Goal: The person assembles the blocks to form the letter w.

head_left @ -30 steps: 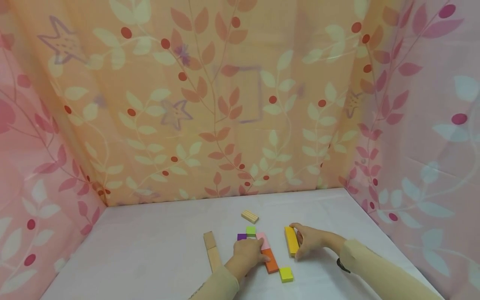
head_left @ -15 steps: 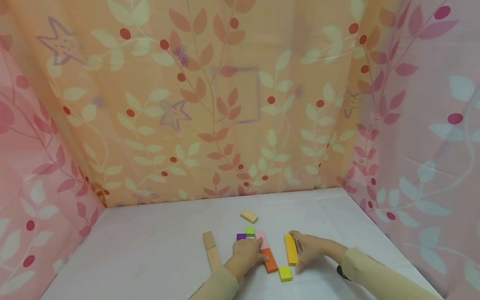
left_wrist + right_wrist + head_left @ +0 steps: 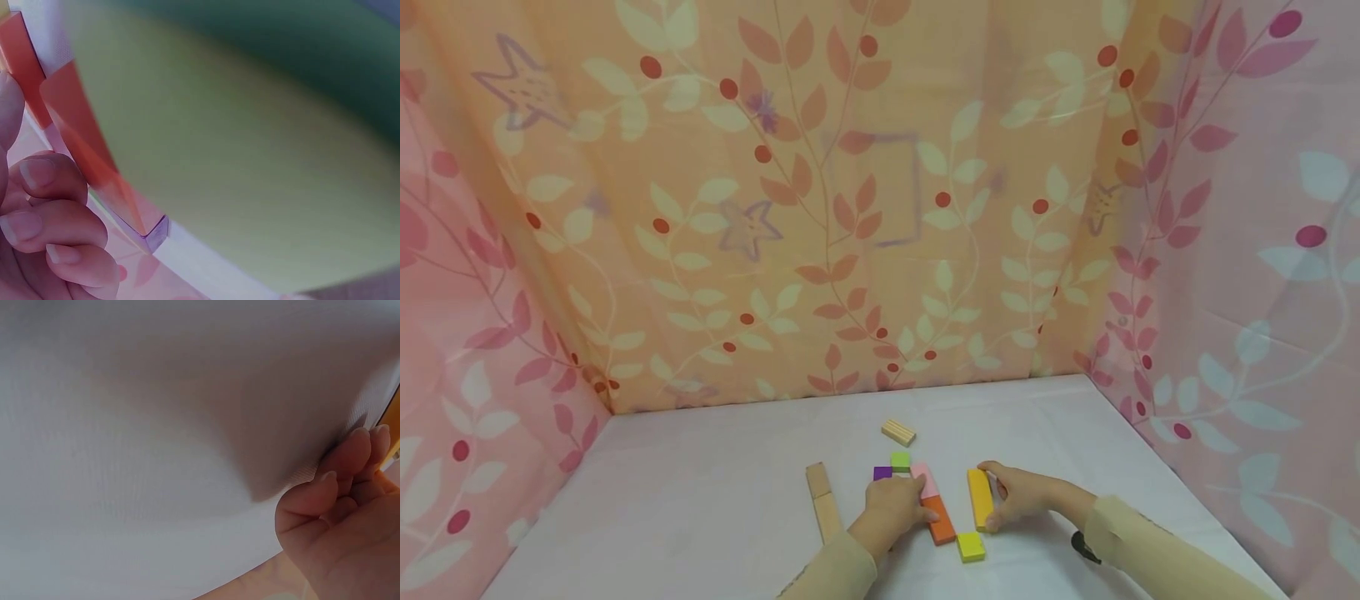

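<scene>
In the head view, my left hand [image 3: 891,507] holds the joined pink block [image 3: 924,479] and orange block [image 3: 938,522], index finger against the pink one and thumb over the orange one. Its other fingers curl inward in the left wrist view, near a second orange block [image 3: 80,119]. My right hand [image 3: 1022,492] grips a long yellow block [image 3: 980,500] lengthwise, index finger at the far end, thumb at the near end. Only an edge of that block shows in the right wrist view. A short bright yellow block [image 3: 971,547] touches the orange block's near end.
Beyond the left hand are a green block [image 3: 900,462] and a purple block [image 3: 882,473]. A grooved wooden block [image 3: 898,432] lies farther back. Two plain wooden blocks [image 3: 824,504] form a line at left. Patterned curtains [image 3: 850,208] enclose the white table [image 3: 700,492].
The right hand has brought the long yellow block slightly nearer to me, beside the short yellow block. Its thumb has closed back against the near end. The left hand stays put.
</scene>
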`<state>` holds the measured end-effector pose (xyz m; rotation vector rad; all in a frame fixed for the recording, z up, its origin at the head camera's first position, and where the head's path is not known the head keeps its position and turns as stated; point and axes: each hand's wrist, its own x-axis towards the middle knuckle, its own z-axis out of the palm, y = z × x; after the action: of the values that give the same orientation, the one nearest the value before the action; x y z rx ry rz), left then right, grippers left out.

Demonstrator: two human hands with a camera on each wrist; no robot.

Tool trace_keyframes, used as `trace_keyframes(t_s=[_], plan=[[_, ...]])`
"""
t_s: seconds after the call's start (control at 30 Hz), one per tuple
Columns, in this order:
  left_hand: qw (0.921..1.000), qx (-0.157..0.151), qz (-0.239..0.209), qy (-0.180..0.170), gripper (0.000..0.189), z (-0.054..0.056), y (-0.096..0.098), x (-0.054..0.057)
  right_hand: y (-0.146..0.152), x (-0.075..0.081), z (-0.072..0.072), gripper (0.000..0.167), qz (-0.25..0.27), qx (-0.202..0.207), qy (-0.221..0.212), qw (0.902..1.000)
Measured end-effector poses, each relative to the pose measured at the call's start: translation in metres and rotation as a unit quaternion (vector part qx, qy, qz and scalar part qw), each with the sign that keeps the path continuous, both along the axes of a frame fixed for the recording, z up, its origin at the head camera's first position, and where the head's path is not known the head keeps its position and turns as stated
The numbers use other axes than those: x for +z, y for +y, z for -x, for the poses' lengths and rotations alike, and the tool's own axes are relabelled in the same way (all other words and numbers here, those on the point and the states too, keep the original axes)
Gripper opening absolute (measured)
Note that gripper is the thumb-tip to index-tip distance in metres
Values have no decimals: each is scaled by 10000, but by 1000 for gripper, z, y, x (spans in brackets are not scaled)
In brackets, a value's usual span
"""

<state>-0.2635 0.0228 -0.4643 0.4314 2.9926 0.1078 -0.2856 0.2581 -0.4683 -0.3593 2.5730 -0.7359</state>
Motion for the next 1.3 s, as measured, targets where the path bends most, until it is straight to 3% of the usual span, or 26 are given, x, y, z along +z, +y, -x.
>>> trace_keyframes(t_s=[0.47, 0.5, 0.7, 0.73, 1.0, 1.17, 1.3], plan=[[10000, 37, 32, 83, 62, 4, -2, 0, -4, 5, 7, 88, -116, 56, -85, 9999], [10000, 42, 16, 87, 62, 4, -2, 0, 0, -4, 14, 90, -68, 82, -102, 9999], [9999, 79, -23, 66, 62, 7, -2, -2, 3, -2, 26, 84, 124, 357, 91, 9992], [9999, 86, -28, 57, 62, 7, -2, -3, -1, 8, 25, 80, 160, 395, 181, 9989], [9999, 21, -73, 82, 60, 6, 0, -5, -11, 16, 87, 71, 565, 1121, 954, 9875], [10000, 20, -39, 80, 60, 3, 1, -7, -36, 24, 116, 79, 442, 1377, 664, 9873], [9998, 25, 124, 182, 61, 1, 1, -8, -62, 24, 132, 84, 102, 1425, 315, 9892]])
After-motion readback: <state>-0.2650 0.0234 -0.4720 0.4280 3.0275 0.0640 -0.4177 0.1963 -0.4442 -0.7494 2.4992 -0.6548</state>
